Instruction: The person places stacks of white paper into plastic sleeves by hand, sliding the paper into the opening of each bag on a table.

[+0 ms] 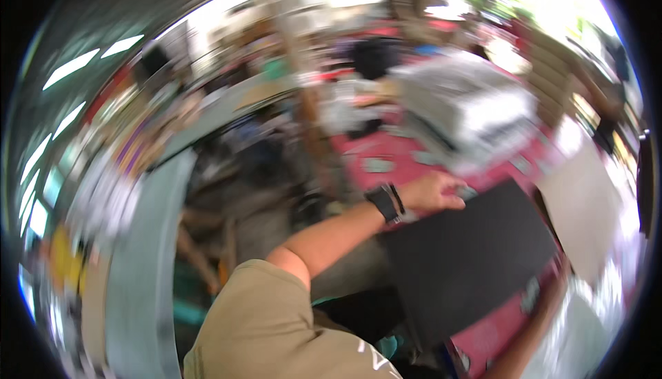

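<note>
A flat black rectangular board (472, 262) lies slanted in front of me, its near left part over the edge of a red-topped table (486, 334). My left hand (438, 191), with a dark band at the wrist, is closed at the board's far edge, its thumb along that edge. At the board's right edge is my right hand (557, 275). It grips there, blurred and partly hidden, with its fingers mostly out of sight. A pale beige sheet or board (583, 206) stands just beyond the right hand.
A bulky plastic-wrapped stack (465, 106) sits farther back on the table. A black object (376, 57) is behind it. To the left runs a long grey-green bench (145, 268) beside piled goods (103, 196). A wooden post (293, 55) rises mid-view. Clear plastic (579, 324) lies at lower right.
</note>
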Available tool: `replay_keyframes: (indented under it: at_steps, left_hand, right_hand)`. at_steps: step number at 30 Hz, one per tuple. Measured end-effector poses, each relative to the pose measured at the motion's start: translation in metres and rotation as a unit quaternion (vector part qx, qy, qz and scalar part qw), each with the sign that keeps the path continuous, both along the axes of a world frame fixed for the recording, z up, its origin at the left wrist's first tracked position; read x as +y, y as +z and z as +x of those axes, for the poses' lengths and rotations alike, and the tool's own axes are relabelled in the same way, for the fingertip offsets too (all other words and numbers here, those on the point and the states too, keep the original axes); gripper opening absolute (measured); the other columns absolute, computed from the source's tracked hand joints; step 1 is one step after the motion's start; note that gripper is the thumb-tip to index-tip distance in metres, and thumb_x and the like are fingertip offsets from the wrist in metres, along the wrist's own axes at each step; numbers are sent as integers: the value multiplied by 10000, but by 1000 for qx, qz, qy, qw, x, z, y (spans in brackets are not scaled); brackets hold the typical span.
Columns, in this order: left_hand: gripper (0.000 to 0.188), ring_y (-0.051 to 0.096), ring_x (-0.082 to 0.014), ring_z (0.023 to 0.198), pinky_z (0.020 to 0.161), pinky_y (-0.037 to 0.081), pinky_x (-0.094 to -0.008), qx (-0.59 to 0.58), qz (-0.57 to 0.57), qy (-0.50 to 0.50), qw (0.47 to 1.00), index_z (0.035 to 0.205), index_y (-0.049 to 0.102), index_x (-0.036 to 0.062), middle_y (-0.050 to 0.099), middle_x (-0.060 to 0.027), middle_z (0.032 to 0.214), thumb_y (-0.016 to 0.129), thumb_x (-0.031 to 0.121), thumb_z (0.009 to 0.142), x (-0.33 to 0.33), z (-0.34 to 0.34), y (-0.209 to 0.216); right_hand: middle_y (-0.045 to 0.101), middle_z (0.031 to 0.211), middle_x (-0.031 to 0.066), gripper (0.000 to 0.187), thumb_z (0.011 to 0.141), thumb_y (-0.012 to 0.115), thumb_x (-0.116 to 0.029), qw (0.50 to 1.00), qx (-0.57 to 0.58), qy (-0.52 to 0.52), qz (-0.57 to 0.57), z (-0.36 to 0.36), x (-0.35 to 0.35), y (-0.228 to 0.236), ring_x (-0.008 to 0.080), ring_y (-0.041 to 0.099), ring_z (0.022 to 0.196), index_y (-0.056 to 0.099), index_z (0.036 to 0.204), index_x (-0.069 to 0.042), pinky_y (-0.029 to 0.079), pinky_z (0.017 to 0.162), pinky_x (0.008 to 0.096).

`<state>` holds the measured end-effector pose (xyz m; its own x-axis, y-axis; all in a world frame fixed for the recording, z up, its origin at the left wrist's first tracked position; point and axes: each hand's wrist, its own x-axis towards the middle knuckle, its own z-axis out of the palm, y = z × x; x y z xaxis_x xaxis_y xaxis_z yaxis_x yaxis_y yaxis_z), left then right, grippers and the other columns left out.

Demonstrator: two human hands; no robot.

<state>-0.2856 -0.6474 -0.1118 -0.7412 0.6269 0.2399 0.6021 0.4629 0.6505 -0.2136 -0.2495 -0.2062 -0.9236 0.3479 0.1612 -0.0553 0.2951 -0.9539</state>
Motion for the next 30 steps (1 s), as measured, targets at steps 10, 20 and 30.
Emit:
replay_keyframes:
  at_steps: [10,20,30]
  left_hand:
    - [340,500,-336,952,807,400,-392,-20,158,358,920,1070,485,13,527,-181,1020,438,269,852,-37,111,-102]
    - [342,522,-240,541,548,421,-366,-15,-17,270,963,700,584,20,544,-171,593,527,357,724,-38,86,-66]
    - [372,571,-135,765,663,460,-263,-456,88,88,881,990,545,-24,593,-58,875,543,303,814,-44,12,-53]
  right_hand:
    - [445,1191,134,411,845,359,-220,989,7,41,145,-14,-35,9,247,419,1095,410,1221,-64,353,887,349]
    - [446,1179,140,413,826,356,-122,976,3,3,219,-11,42,-17,269,405,1098,398,1236,-85,290,947,372]
    - [576,889,125,407,763,593,-314,997,49,-53,-8,-25,-24,6,186,535,810,509,1010,-1,417,713,296]
